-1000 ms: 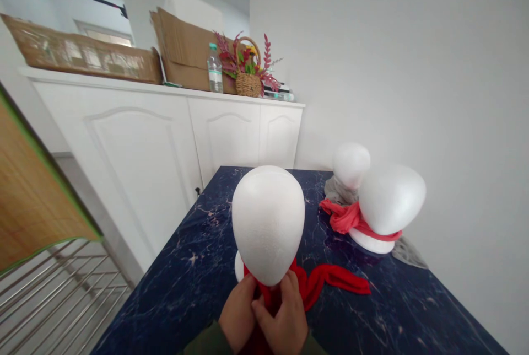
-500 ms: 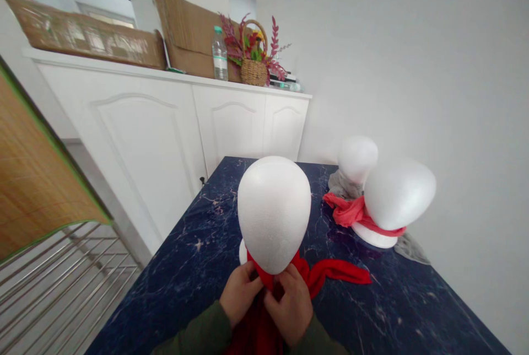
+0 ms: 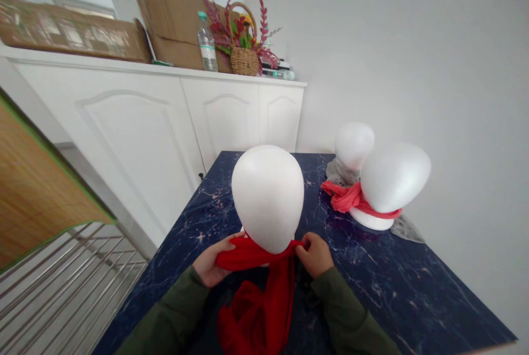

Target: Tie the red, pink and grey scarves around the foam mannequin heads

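Red scarf (image 3: 258,289) now stretches sideways under the foam head (image 3: 268,195), where a second ago both hands bunched it together at the neck. Left hand (image 3: 210,264) and right hand (image 3: 316,253) have moved apart, each clamped on a scarf end. Dark marble table (image 3: 413,283) stands beside a white cabinet (image 3: 165,123) and wall; two more foam heads (image 3: 380,178) sit further back. Loose scarf tails hang between the sleeves.

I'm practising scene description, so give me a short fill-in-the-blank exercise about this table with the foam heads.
1. Both hands pull a ____ scarf at the nearest foam head.
2. The tabletop is dark ____ marble.
3. On the table stand ____ foam heads.
4. The basket sits on the ____ cabinet.

Missing words: red; blue; three; white
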Demonstrator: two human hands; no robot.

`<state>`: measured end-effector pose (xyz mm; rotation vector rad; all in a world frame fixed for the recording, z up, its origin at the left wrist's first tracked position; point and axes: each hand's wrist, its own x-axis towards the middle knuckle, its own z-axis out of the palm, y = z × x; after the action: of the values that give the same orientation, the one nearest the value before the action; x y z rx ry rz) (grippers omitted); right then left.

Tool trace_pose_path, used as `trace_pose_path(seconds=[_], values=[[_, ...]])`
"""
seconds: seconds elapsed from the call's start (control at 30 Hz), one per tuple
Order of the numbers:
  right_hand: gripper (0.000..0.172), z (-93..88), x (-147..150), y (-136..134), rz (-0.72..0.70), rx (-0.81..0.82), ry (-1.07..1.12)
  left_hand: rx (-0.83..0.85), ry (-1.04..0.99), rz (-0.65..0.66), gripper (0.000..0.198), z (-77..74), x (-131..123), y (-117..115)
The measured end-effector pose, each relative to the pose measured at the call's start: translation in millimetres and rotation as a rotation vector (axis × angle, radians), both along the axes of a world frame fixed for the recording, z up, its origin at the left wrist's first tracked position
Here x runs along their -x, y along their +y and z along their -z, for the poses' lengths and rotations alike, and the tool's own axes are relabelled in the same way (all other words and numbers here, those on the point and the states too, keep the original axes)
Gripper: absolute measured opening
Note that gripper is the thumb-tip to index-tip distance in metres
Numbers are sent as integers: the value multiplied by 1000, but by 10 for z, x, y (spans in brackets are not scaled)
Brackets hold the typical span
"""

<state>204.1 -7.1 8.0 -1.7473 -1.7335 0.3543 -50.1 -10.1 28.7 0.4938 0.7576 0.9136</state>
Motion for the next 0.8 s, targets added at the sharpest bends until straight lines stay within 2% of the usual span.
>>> trace_pose_path(seconds=[0.13, 0.3, 0.37, 0.43, 0.5, 0.57, 0.67, 0.8], values=[[6, 25, 41, -5, -35, -27, 64, -81, 64, -44, 55, -18, 136, 52], [3, 47, 79, -8, -62, -77, 153, -73, 127, -253, 53, 30, 62, 59], [6, 44, 86, -4, -81, -96, 139, -59, 150, -224, 55, 24, 98, 65], [12, 36, 89, 5, -97, -129, 94, -76, 185, -103, 57, -5, 205, 83], [15, 30, 93, 16, -103, -156, 56, -129, 282, 35, 59, -32, 341, 117], [18, 40, 109, 21, -102, -153, 61, -211, 430, 95, 57, -28, 434, 159], [28, 89, 169, 0, -107, -119, 122, -342, 565, 37, 53, 58, 382, 207], [47, 163, 293, -53, -115, -128, 208, -452, 561, -30, 52, 185, 104, 199]])
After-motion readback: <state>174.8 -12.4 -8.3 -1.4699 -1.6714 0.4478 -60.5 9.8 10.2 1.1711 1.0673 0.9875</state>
